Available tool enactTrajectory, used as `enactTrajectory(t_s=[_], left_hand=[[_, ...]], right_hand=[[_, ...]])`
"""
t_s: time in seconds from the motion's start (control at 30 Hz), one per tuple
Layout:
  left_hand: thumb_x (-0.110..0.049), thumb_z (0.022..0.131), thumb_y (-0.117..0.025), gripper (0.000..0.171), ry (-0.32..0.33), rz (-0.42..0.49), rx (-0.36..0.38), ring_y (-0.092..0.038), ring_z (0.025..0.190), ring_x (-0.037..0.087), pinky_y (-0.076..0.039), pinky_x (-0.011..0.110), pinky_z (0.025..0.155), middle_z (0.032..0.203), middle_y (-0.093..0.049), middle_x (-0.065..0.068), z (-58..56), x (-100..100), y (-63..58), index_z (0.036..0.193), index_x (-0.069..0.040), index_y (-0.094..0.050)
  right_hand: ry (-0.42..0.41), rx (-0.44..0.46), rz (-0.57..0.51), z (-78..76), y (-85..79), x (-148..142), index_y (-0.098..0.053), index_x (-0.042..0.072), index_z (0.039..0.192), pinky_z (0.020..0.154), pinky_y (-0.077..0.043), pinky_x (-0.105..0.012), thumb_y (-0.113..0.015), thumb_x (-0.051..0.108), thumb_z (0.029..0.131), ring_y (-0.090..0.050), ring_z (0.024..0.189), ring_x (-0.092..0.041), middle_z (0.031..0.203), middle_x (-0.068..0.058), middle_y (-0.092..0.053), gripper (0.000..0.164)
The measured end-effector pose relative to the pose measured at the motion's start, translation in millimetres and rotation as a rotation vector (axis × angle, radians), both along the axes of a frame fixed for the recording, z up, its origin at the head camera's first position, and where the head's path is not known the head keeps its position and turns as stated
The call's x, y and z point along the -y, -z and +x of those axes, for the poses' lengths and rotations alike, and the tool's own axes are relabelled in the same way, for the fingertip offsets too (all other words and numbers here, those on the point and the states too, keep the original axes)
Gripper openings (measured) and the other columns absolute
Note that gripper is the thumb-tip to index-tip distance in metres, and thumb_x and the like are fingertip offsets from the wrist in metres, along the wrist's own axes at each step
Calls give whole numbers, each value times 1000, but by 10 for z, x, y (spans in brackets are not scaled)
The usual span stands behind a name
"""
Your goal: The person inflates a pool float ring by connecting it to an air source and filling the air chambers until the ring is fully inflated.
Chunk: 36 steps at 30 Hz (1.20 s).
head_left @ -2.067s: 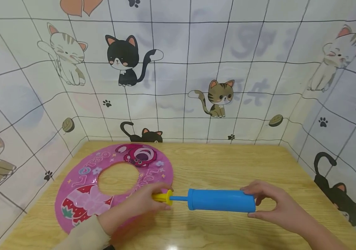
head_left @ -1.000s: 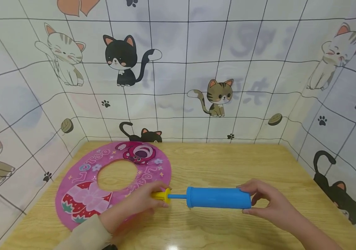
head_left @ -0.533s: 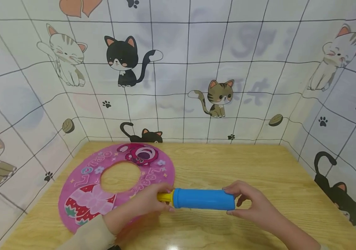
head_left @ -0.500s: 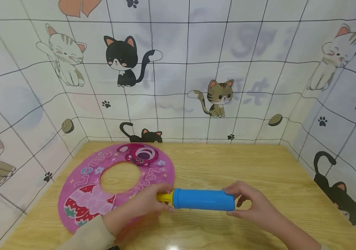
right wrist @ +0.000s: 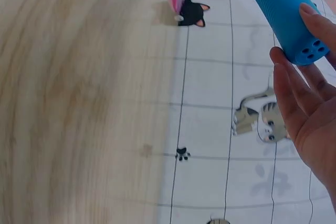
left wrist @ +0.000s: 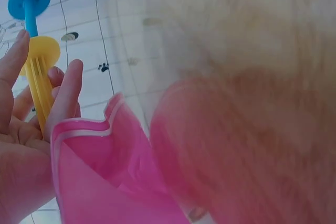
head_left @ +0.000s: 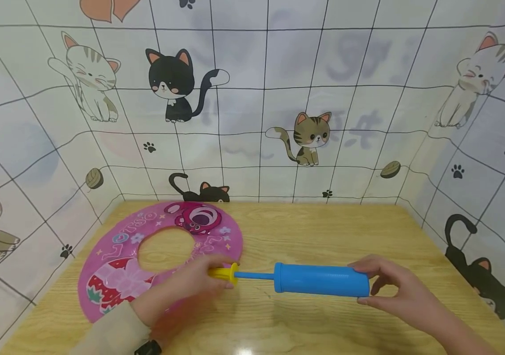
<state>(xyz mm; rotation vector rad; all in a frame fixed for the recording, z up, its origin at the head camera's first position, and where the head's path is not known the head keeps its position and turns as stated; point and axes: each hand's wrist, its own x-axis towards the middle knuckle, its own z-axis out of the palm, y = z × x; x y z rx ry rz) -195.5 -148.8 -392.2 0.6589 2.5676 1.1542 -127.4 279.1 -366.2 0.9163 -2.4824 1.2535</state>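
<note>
The handle (head_left: 222, 274) is gripped by the left hand (head_left: 196, 277), the pump (head_left: 321, 279) pinched by the right hand (head_left: 402, 290); contact with the ring (head_left: 119, 239) is unclear.

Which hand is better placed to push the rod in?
Probably the left hand: it grips the handle, in line with the exposed rod. The right hand holds the barrel at its far end, better for steadying.

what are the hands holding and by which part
A hand pump: left hand gripping its yellow handle, right hand pinching the blue barrel's opposite end.
</note>
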Motion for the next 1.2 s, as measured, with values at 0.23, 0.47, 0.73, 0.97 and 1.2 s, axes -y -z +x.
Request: enactTrajectory(t_s=[0.23, 0.47, 0.73, 0.97, 1.2], left_hand=[[-35, 82, -79, 48, 28, -4, -1, -56, 97, 19, -50, 39, 86, 105, -64, -6, -43, 137, -29, 123, -15, -65], [-39, 83, -77, 46, -5, -28, 25, -57, 103, 19, -47, 48, 95, 109, -65, -10, 31, 166, 2, 124, -20, -66], [-25, 85, -77, 44, 10, 21, -42, -57, 93, 19, -53, 30, 80, 108, -68, -3, 90, 8, 15, 124, -8, -67], [-22, 84, -78, 46, 2, 49, -15, -57, 85, 19, -55, 27, 58, 108, -67, 1, 106, -109, 46, 126, -8, -65], [-24, 84, -78, 46, 40, 17, -87, -57, 94, 16, -53, 31, 81, 111, -66, -5, 127, -227, 46, 127, -12, -66]], right_hand=[[-1, -34, -7, 46, -34, -269, -59, 4, 125, 64, -54, -25, -80, -15, 68, -63, 90, -10, 127, 1, -59, 64], [-7, -29, 19, 73, -52, -316, -59, 5, 124, 63, -55, -25, -81, -13, 68, -62, 89, -10, 123, 3, -59, 63], [-17, 62, -15, -23, 125, -58, -60, 11, 122, 64, -56, -28, -81, -5, 73, -63, 85, -12, 117, 7, -60, 55], [-54, 69, -93, -84, 200, 203, -62, 9, 119, 62, -56, -30, -83, -3, 72, -61, 84, -14, 113, 3, -62, 53], [-83, 119, -129, -76, 262, 420, -61, 10, 119, 59, -55, -31, -82, 2, 76, -62, 83, -14, 111, 1, -61, 49]])
